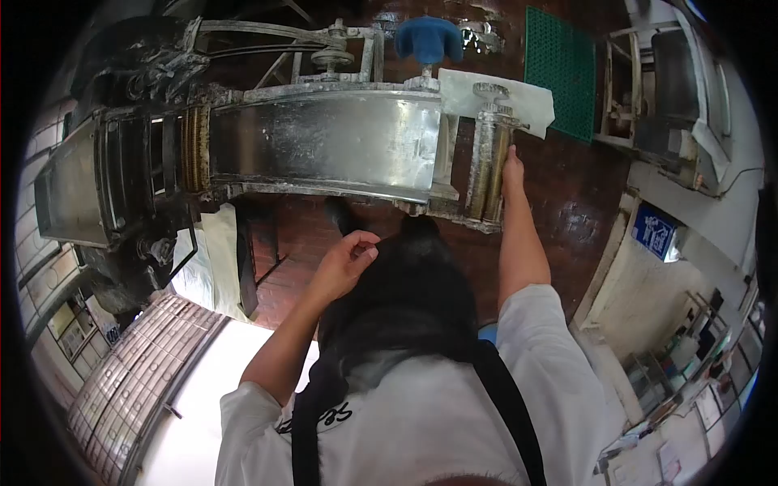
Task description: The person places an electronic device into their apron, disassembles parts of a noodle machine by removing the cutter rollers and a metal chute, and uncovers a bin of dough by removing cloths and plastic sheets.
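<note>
My right hand (512, 172) is at the outer side of a pair of brass-coloured metal rollers (486, 166) in a frame with gears at its far end. Its thumb lies along the edge and the other fingers are mostly hidden, apparently gripping the unit. The rollers sit at the right end of a long machine with a smooth metal bed (324, 142). My left hand (347, 261) hovers in front of my dark apron (397, 292), below the bed, its fingers loosely bent, thumb apart, and nothing in it.
A blue knob (428, 40) rises behind the bed, beside a pale board (462, 91). More rollers (197, 150) and a metal hopper (73, 182) are on the left. A green mat (559, 73) lies on the wet red-brown floor; another machine (677, 105) stands right.
</note>
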The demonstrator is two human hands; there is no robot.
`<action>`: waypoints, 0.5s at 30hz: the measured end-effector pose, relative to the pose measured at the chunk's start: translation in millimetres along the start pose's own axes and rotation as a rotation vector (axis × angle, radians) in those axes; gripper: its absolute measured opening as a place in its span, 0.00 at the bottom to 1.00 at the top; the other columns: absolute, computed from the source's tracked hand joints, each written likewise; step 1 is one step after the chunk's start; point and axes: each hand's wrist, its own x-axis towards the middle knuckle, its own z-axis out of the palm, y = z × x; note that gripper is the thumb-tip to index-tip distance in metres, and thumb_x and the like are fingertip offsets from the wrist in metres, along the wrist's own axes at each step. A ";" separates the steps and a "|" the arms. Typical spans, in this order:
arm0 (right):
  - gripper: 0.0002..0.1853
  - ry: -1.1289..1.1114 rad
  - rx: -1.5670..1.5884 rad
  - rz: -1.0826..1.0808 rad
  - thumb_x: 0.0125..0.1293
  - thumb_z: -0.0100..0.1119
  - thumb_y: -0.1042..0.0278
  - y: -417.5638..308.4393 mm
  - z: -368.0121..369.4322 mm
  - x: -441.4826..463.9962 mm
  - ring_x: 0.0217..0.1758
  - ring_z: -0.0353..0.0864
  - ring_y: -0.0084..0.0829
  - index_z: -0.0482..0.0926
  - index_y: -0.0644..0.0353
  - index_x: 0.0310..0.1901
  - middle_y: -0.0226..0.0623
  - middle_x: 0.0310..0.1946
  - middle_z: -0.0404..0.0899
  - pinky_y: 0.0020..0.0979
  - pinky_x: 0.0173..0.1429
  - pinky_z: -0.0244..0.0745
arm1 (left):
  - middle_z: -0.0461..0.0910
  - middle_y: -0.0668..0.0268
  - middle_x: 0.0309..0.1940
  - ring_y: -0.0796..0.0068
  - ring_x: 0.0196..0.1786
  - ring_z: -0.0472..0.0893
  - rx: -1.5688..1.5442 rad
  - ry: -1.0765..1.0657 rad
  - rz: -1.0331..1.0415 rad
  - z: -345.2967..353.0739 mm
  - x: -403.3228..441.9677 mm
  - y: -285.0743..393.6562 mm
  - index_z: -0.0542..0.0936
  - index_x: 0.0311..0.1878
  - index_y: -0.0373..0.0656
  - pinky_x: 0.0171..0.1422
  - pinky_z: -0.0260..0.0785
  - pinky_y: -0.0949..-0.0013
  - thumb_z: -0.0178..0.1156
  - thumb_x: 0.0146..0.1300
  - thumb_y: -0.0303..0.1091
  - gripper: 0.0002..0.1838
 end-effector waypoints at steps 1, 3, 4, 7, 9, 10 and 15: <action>0.34 0.005 0.001 0.023 0.77 0.41 0.41 -5.2 1.2 -8.2 0.55 0.79 0.39 0.76 0.69 0.59 0.45 0.51 0.81 0.38 0.61 0.71 | 0.80 0.65 0.41 0.76 0.43 0.78 0.025 -0.013 -0.006 -2.2 0.6 -0.8 0.78 0.54 0.39 0.52 0.71 0.71 0.60 0.69 0.32 0.13; 0.34 -0.049 -0.027 0.014 0.77 0.41 0.41 16.6 3.5 8.3 0.58 0.77 0.39 0.75 0.69 0.61 0.47 0.55 0.79 0.38 0.63 0.69 | 0.80 0.65 0.42 0.74 0.43 0.79 0.070 -0.034 -0.017 -9.6 5.0 -7.6 0.78 0.53 0.39 0.52 0.71 0.70 0.60 0.69 0.32 0.13; 0.34 -0.079 -0.044 0.009 0.77 0.41 0.41 29.8 8.1 19.2 0.60 0.77 0.39 0.75 0.70 0.62 0.47 0.57 0.78 0.38 0.64 0.69 | 0.80 0.64 0.42 0.74 0.43 0.79 0.073 -0.039 -0.012 -13.2 8.1 -9.7 0.78 0.53 0.39 0.52 0.71 0.70 0.60 0.69 0.32 0.13; 0.35 -0.023 -0.064 -0.041 0.77 0.42 0.41 51.4 34.8 37.5 0.67 0.72 0.42 0.72 0.69 0.64 0.50 0.64 0.73 0.40 0.68 0.65 | 0.80 0.64 0.41 0.74 0.43 0.79 0.094 -0.058 0.000 -25.6 17.3 -18.6 0.78 0.53 0.39 0.52 0.72 0.70 0.60 0.69 0.33 0.13; 0.36 0.030 -0.104 0.006 0.76 0.42 0.38 36.4 51.5 18.9 0.66 0.71 0.44 0.72 0.68 0.64 0.50 0.63 0.72 0.43 0.68 0.64 | 0.81 0.63 0.41 0.73 0.42 0.79 0.125 -0.072 0.007 -32.7 24.2 -25.5 0.78 0.53 0.38 0.52 0.72 0.69 0.60 0.69 0.33 0.13; 0.35 0.021 -0.091 0.024 0.75 0.43 0.38 38.7 53.4 23.3 0.60 0.74 0.42 0.74 0.68 0.62 0.48 0.58 0.76 0.43 0.64 0.67 | 0.81 0.63 0.40 0.73 0.42 0.80 0.113 -0.088 0.006 -38.4 26.7 -31.2 0.78 0.53 0.38 0.51 0.72 0.69 0.60 0.69 0.33 0.13; 0.33 0.202 -0.441 -0.300 0.76 0.42 0.39 68.9 32.7 30.2 0.55 0.78 0.39 0.76 0.64 0.60 0.44 0.53 0.79 0.41 0.61 0.70 | 0.80 0.67 0.39 0.77 0.41 0.79 0.100 -0.160 0.029 -71.3 46.3 -58.0 0.78 0.53 0.41 0.50 0.71 0.72 0.59 0.70 0.35 0.13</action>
